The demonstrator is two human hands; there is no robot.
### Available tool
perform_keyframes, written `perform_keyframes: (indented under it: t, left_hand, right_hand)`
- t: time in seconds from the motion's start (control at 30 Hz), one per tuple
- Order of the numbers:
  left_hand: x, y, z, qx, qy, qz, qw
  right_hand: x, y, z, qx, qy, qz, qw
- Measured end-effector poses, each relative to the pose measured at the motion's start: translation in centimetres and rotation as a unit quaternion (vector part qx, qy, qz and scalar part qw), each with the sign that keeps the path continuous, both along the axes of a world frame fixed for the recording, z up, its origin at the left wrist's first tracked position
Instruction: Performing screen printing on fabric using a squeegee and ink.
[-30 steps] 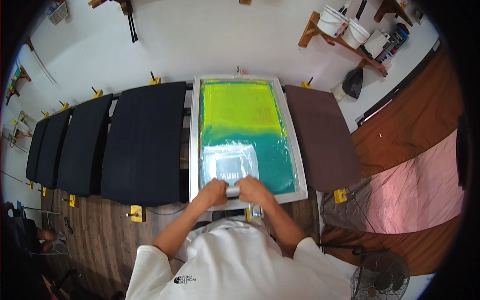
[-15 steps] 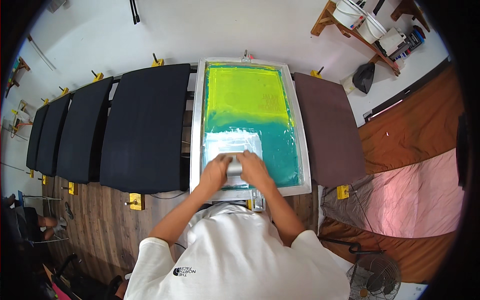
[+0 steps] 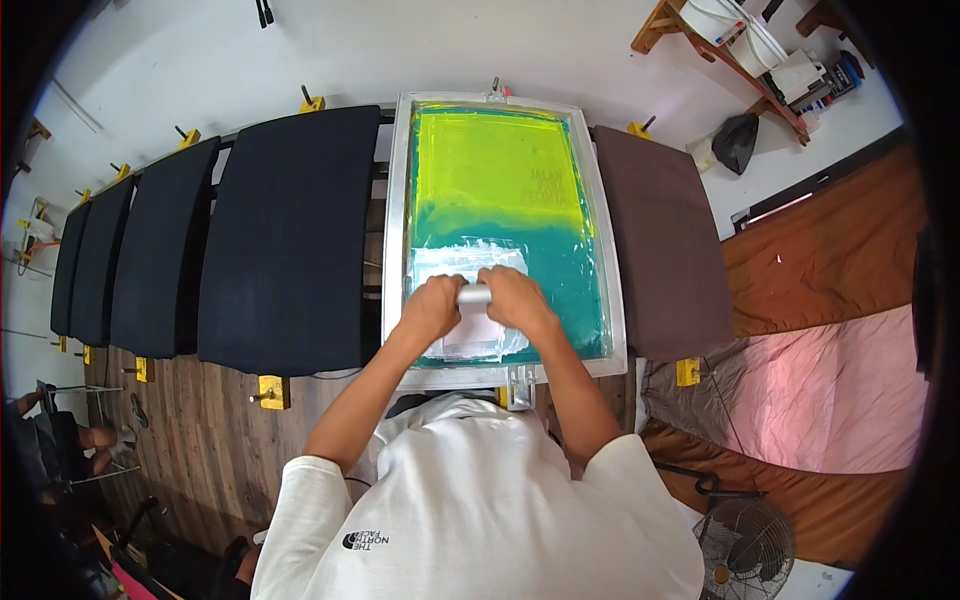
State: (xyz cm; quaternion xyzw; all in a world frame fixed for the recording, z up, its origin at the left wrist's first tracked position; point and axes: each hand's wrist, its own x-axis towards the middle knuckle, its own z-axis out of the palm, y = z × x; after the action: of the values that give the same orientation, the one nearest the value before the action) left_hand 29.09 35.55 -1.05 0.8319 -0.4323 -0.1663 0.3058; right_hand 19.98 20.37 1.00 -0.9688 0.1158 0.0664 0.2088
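A squeegee with a silver metal handle (image 3: 473, 294) is gripped at both ends, over the near half of a screen-printing frame (image 3: 397, 200). My left hand (image 3: 433, 308) is closed round its left part and my right hand (image 3: 515, 298) round its right part. The blade's lower edge is hidden. Beneath and around the squeegee lies a pale patch of white ink (image 3: 480, 338), with streaks at its far edge. The screen's mesh is yellow-green (image 3: 490, 155) at the far end and teal (image 3: 560, 300) nearer me.
Several black-covered boards (image 3: 290, 240) stand in a row to the left; a brown-covered board (image 3: 665, 250) is close on the right. Yellow clamps (image 3: 273, 392) jut from their ends. A fan (image 3: 742, 548) stands lower right, beside brown and pink cloth (image 3: 840, 390). A wooden shelf (image 3: 730, 65) holds white buckets.
Both hands have pushed the squeegee a little farther from me across the white patch. More white shows on the near side of it. The whole view has shifted slightly.
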Motion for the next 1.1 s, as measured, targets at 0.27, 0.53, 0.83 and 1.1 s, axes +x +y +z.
perform_keyframes:
  t: [0.27,0.53,0.83,1.1]
  left_hand:
    - [-6.4,4.0,-2.0,-0.029,-0.052,-0.028,0.998]
    - [-5.1,3.5,1.7,0.061,0.011,-0.054,0.997]
    - [0.5,-2.1,-1.0,0.029,-0.022,-0.026,0.999]
    - [-7.2,3.0,-0.4,-0.026,-0.027,-0.069,0.997]
  right_hand:
    - [-6.6,3.9,-1.3,0.013,-0.062,0.005,0.998]
    - [-5.2,2.7,1.7,0.036,0.056,0.035,0.997]
    - [0.3,-2.8,-0.4,0.022,0.02,0.009,1.0]
    - [-8.2,2.8,-0.1,0.047,-0.021,-0.016,0.999]
